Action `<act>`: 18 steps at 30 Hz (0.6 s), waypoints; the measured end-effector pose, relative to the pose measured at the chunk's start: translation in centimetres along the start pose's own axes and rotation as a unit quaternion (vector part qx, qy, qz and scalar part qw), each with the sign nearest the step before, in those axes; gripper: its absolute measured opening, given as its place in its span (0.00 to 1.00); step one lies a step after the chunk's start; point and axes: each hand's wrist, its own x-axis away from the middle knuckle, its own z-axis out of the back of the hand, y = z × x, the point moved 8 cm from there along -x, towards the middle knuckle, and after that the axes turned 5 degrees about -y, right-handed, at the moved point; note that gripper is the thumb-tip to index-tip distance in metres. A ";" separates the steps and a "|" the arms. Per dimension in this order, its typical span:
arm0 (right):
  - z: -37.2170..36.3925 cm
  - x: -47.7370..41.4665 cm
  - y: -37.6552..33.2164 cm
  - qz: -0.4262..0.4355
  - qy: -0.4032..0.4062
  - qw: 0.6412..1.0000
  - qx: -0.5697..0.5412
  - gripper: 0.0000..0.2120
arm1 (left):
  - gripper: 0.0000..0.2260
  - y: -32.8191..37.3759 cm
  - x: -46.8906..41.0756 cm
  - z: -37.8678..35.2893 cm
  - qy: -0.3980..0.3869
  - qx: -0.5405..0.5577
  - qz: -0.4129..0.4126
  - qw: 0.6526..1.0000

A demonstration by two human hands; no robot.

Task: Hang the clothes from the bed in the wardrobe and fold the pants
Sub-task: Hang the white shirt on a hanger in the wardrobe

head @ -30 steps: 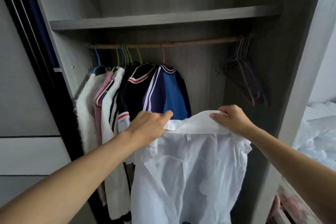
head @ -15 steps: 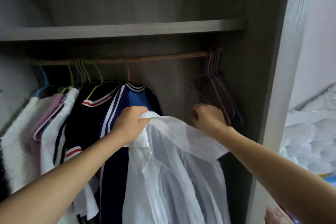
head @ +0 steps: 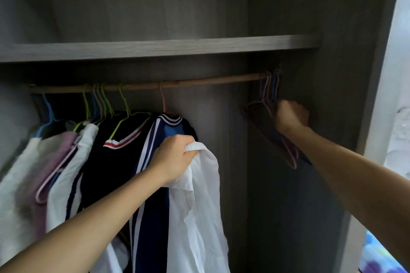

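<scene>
Thin white fabric shirt point(head: 199, 206) held at the grey wardrobe point(head: 277, 217)
The left hand point(head: 172, 158) clutches its collar, cloth hanging below; the right hand point(head: 289, 115) curls round bunched pink and blue wire hangers point(head: 288, 153) beneath the wooden rod point(head: 210, 81).

No legible text; white shirt point(head: 199, 206) seemingly unmarked, view dim.

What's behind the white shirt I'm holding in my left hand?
A navy and blue top on a pink hanger hangs just behind the white shirt; part of it is covered.
</scene>
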 end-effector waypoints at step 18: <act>-5.3 13.4 -4.4 -0.081 -0.115 0.810 -0.570 0.06 | 0.23 -5.2 -0.5 1.8 -0.066 -0.011 0.074 0.995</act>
